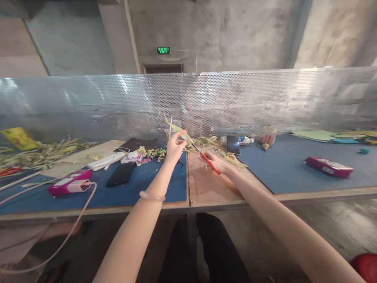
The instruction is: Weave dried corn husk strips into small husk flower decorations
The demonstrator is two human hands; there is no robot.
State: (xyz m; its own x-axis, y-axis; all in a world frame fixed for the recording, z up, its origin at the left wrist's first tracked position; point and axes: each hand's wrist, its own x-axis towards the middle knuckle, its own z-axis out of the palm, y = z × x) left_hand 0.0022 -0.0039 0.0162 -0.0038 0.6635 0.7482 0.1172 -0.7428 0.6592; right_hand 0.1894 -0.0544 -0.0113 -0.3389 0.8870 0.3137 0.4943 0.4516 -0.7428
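My left hand (176,147), with a pale bangle on its wrist, pinches a long pale green husk strip (176,127) above the middle of the table. The strip's thin end curls up and to the left. My right hand (217,162) grips scissors (211,163) with red-orange handles. Their blades point up and left to the strip's lower end, close to my left fingers. Whether the blades are parted is too small to tell. Beneath and behind the hands, more dry husk strips (209,141) lie on the table.
Left of the hands are small green knotted pieces (157,153), a black phone (121,174), a magenta box (69,183) with a cable, and a husk pile (44,156). Rightward are another phone (233,145), a bottle (246,140) and a magenta packet (328,167). A perforated metal screen (147,98) stands behind.
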